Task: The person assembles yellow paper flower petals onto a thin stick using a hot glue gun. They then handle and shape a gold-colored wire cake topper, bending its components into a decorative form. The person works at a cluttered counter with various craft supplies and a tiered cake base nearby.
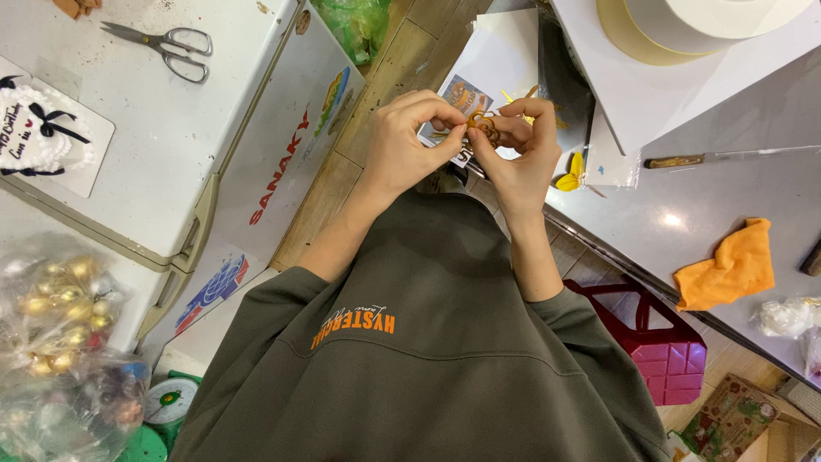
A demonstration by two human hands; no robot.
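My left hand [409, 141] and my right hand [517, 150] meet in front of my chest, fingertips pinched together. Between them they hold a small orange-gold looped ribbon [484, 125]; both hands grip it, and most of it is hidden by the fingers. A few thin golden strands stick out above my right hand. My olive-green sweatshirt [428, 342] fills the lower middle of the view. Behind the hands lies a white sheet with a small printed picture [496, 60].
On the left, a white chest freezer [171, 128] carries scissors [162, 47] and a white cake with black bows [34, 128]. A bag of golden balls [60, 308] lies at lower left. On the grey counter at right: a knife [727, 156], an orange cloth [731, 265]. A red stool [658, 342] stands below.
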